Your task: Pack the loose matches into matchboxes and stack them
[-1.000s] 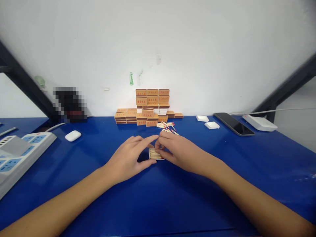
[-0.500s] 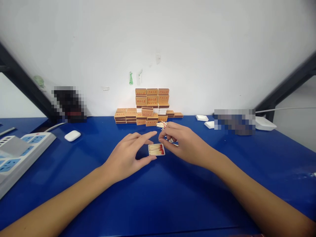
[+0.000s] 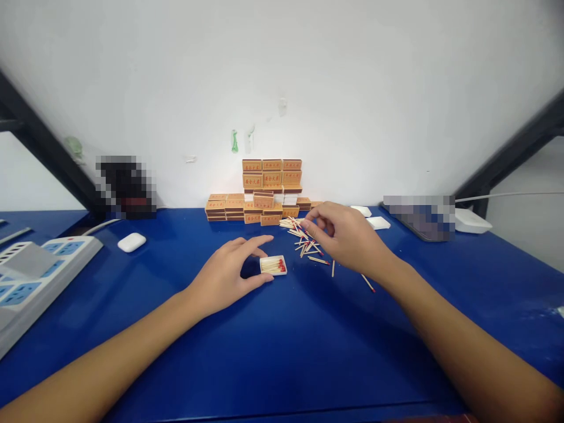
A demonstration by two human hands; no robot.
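A small white matchbox tray (image 3: pixel 274 265) with red-tipped matches lies on the blue table (image 3: pixel 282 352). My left hand (image 3: pixel 229 276) steadies it, with thumb and forefinger against its left side. My right hand (image 3: pixel 348 235) hovers further back over a scatter of loose matches (image 3: pixel 308 244), fingers curled, thumb and forefinger close together at the pile; whether a match is between them I cannot make out. Behind the matches, a stack of brown matchboxes (image 3: pixel 268 191) stands against the white wall.
A white power strip (image 3: pixel 30 276) lies at the left edge, a white earbud case (image 3: pixel 131 242) beside it. Two small white boxes (image 3: pixel 370 217), a blurred dark object (image 3: pixel 418 217) and a white device (image 3: pixel 473 220) sit at the back right.
My right hand has left the tray and moved back and to the right, over the loose matches. The left hand stays at the tray, which now shows its matches.
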